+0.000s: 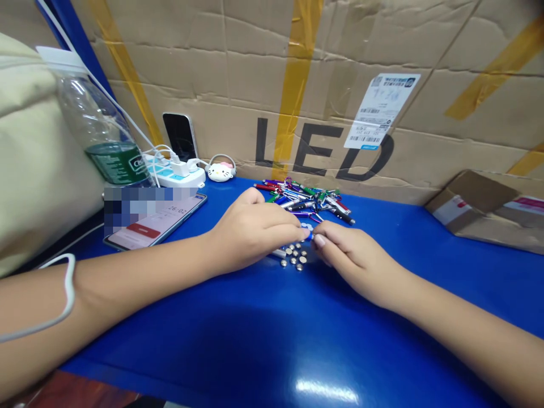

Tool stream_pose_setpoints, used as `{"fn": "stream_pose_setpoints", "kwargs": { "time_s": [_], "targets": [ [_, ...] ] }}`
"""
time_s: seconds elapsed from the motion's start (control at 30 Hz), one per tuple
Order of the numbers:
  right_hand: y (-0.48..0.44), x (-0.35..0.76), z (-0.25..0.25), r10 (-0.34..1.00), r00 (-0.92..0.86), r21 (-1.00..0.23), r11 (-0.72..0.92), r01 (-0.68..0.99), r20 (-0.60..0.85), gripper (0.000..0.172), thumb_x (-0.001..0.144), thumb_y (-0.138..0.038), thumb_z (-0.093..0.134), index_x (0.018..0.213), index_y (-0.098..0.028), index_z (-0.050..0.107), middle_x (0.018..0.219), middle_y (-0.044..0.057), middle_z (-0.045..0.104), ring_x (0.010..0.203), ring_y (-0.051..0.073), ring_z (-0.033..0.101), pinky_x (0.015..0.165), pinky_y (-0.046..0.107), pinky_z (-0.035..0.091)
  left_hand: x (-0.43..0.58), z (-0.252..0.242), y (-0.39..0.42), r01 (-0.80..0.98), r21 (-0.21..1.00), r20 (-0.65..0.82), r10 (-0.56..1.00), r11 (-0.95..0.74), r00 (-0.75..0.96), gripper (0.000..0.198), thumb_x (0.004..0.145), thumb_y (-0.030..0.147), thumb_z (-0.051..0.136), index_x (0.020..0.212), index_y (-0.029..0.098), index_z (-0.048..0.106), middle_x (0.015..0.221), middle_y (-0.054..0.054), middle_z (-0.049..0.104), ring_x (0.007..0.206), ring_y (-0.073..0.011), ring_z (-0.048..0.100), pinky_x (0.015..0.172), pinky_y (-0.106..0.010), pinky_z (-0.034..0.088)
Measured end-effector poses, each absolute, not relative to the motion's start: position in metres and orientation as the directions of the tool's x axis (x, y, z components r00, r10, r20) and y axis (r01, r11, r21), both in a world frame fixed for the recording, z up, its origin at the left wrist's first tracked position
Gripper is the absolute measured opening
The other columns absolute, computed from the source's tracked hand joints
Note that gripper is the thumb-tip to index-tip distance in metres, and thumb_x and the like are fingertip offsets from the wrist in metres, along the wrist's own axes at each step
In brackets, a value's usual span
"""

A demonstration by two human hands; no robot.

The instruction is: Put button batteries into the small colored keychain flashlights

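My left hand (263,229) and my right hand (357,258) meet above the middle of the blue table, both with fingers pinched. Between their fingertips shows a small blue piece (311,236), mostly covered, perhaps part of a keychain light. Just below the fingers lie several silver button cells (295,258). Beside them, partly under my left hand, is a short silver tube (278,253). Small white discs (306,226) peek out behind the fingertips. Farther back is a heap of colourful metal keychain lights (314,198) with clips.
A phone (148,224) with a lit screen lies at the left. Behind it stand a bottle (102,124), a white power strip (178,173), a dark-screened phone (180,137) and a cat-faced case (221,171). Cardboard (238,68) walls the back; a small carton (488,209) sits right.
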State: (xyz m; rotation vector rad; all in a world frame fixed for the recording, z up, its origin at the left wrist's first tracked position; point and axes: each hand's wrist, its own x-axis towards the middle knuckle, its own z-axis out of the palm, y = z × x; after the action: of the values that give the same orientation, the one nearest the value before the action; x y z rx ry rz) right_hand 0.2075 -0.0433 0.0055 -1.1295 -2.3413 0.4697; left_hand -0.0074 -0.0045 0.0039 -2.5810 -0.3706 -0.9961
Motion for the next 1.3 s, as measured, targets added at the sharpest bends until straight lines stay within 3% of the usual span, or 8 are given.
{"fn": "stream_pose_setpoints", "kwargs": {
  "time_s": [0.1, 0.17, 0.37, 0.57, 0.83, 0.97, 1.1, 1.3],
  "targets": [
    [-0.047, 0.200, 0.009, 0.866, -0.500, -0.882, 0.252, 0.398, 0.022, 0.033, 0.094, -0.039, 0.032, 0.066, -0.021, 0.037, 0.054, -0.005, 0.037, 0.047, 0.009, 0.031, 0.044, 0.023, 0.028, -0.011, 0.009, -0.003, 0.309, -0.378, 0.664, -0.023, -0.872, 0.748, 0.022, 0.096, 0.021, 0.042, 0.096, 0.025, 0.063, 0.096, 0.001, 0.074, 0.083, -0.0101, 0.067, 0.065, -0.033, 0.027],
    [-0.049, 0.197, 0.009, 0.839, -0.535, -0.978, 0.011, 0.208, -0.104, 0.034, 0.093, -0.039, 0.031, 0.064, -0.021, 0.036, 0.048, -0.008, 0.031, 0.042, 0.008, 0.022, 0.040, 0.022, 0.022, -0.013, 0.011, -0.002, 0.286, -0.428, 0.645, -0.069, -0.857, 0.761, 0.023, 0.096, 0.021, 0.042, 0.095, 0.025, 0.065, 0.096, 0.001, 0.074, 0.084, -0.0104, 0.067, 0.065, -0.033, 0.028],
    [-0.050, 0.196, 0.003, 0.878, -0.475, -0.996, -0.028, 0.082, -0.064, 0.033, 0.093, -0.035, 0.035, 0.064, -0.020, 0.039, 0.046, -0.007, 0.033, 0.042, 0.008, 0.024, 0.041, 0.021, 0.023, -0.011, 0.006, -0.002, 0.369, -0.246, 0.664, 0.122, -0.896, 0.738, 0.029, 0.098, 0.028, 0.038, 0.099, 0.029, 0.067, 0.098, 0.001, 0.073, 0.086, -0.0105, 0.066, 0.070, -0.033, 0.031],
    [-0.051, 0.192, 0.004, 0.869, -0.480, -0.987, -0.155, -0.039, -0.117, 0.030, 0.091, -0.033, 0.037, 0.063, -0.020, 0.039, 0.044, -0.008, 0.030, 0.040, 0.007, 0.019, 0.039, 0.021, 0.016, -0.008, 0.001, -0.002, 0.297, -0.138, 0.713, 0.114, -0.945, 0.692, 0.019, 0.094, 0.025, 0.047, 0.096, 0.024, 0.066, 0.096, -0.002, 0.072, 0.087, -0.0114, 0.065, 0.073, -0.029, 0.037],
    [-0.050, 0.188, 0.003, 0.892, -0.440, -0.980, -0.170, -0.105, -0.107, 0.031, 0.091, -0.031, 0.036, 0.062, -0.020, 0.039, 0.043, -0.009, 0.031, 0.038, 0.006, 0.018, 0.039, 0.021, 0.014, 0.002, -0.001, -0.002, 0.250, 0.170, 0.676, 0.297, -0.953, 0.675, 0.015, 0.090, 0.025, 0.054, 0.100, 0.017, 0.061, 0.093, -0.006, 0.065, 0.089, -0.0135, 0.061, 0.080, -0.024, 0.048],
    [-0.048, 0.186, 0.000, 0.922, -0.381, -0.996, -0.089, -0.020, -0.075, 0.031, 0.090, -0.035, 0.038, 0.062, -0.021, 0.037, 0.044, -0.008, 0.032, 0.039, 0.007, 0.021, 0.038, 0.022, 0.017, 0.007, -0.001, -0.006, 0.353, 0.375, 0.623, 0.515, -0.857, 0.589, 0.021, 0.094, 0.026, 0.043, 0.109, 0.014, 0.052, 0.098, -0.006, 0.063, 0.090, -0.0149, 0.060, 0.080, -0.025, 0.048],
    [-0.048, 0.188, -0.002, 0.953, -0.299, -0.962, 0.120, 0.246, 0.043, 0.031, 0.090, -0.037, 0.038, 0.063, -0.022, 0.035, 0.051, -0.007, 0.035, 0.044, 0.008, 0.028, 0.042, 0.023, 0.024, 0.009, 0.000, -0.008, 0.387, 0.581, 0.470, 0.683, -0.716, 0.559, 0.026, 0.096, 0.029, 0.038, 0.115, 0.013, 0.047, 0.080, 0.000, 0.063, 0.074, -0.0124, 0.061, 0.070, -0.023, 0.048],
    [-0.050, 0.193, 0.001, 0.943, -0.264, -0.746, 0.323, 0.582, 0.203, 0.030, 0.092, -0.037, 0.033, 0.066, -0.022, 0.034, 0.060, -0.004, 0.038, 0.055, 0.011, 0.036, 0.052, 0.025, 0.031, 0.009, 0.005, -0.005, 0.383, 0.442, 0.438, 0.567, -0.811, 0.698, 0.021, 0.094, 0.023, 0.043, 0.093, 0.016, 0.063, 0.093, -0.002, 0.067, 0.089, -0.0136, 0.060, 0.082, -0.023, 0.045]
  ]
}}
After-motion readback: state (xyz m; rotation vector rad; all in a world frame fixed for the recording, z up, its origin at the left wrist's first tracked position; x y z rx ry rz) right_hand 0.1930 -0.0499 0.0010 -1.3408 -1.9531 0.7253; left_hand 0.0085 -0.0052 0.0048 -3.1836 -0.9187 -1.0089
